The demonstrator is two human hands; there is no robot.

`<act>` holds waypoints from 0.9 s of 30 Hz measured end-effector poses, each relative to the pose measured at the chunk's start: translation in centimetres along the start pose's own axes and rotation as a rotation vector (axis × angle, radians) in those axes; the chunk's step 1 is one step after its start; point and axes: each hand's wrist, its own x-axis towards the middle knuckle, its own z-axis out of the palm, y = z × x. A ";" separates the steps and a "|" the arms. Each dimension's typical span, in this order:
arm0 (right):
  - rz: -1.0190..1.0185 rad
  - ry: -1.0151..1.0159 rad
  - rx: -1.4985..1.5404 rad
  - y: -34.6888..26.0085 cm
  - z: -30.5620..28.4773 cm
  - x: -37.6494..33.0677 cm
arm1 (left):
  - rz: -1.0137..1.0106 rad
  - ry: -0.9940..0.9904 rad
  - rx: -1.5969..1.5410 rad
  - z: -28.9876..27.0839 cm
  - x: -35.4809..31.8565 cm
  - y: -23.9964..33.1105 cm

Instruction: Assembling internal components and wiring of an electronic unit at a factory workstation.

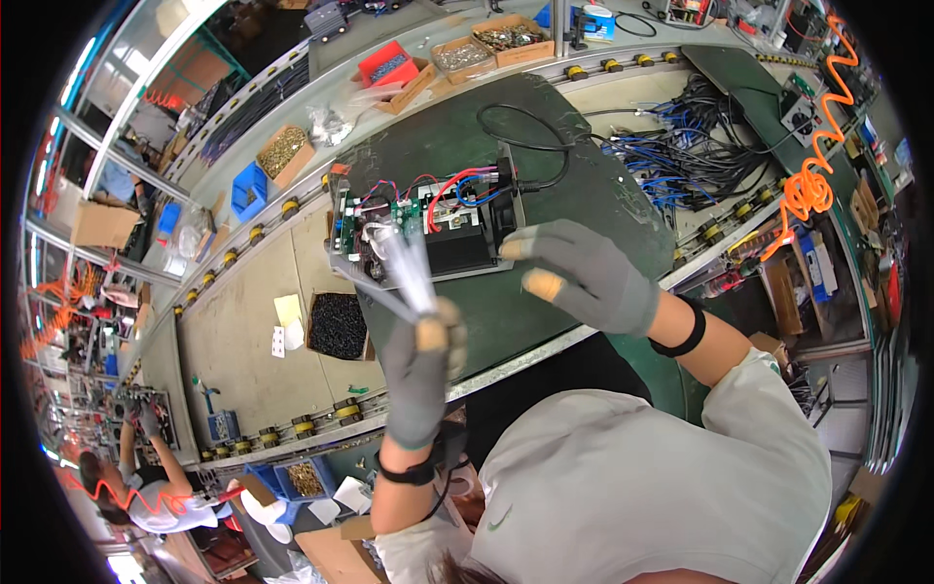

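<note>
The left hand (416,378) has its grip closed on blurred pale strips (409,268), above the near left part of an opened electronic unit (459,249). That unit sits on a dark green board (615,206); the right hand (595,277), grip loosely parted and empty, is near its right side.

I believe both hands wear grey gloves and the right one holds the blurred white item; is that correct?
Not quite: the head view shows the left hand holding the blurred white item, not the right hand. Both wear grey gloves.
</note>
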 end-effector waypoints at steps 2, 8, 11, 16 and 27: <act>0.053 0.013 0.074 -0.4 0.6 -0.3 | -0.039 -0.097 0.111 2.5 2.1 -1.1; 0.361 0.103 0.276 -0.8 1.5 -0.7 | 0.076 -0.169 0.254 4.7 4.1 -3.0; 0.468 0.167 0.411 -1.3 2.2 -1.1 | 0.082 -0.112 0.276 5.1 3.7 -3.6; 0.504 0.335 0.407 -1.9 3.4 -2.3 | 0.084 0.010 0.326 7.1 2.7 -4.2; 0.353 0.325 0.349 -1.6 5.2 -3.2 | -0.053 0.179 -0.275 2.5 1.2 -7.8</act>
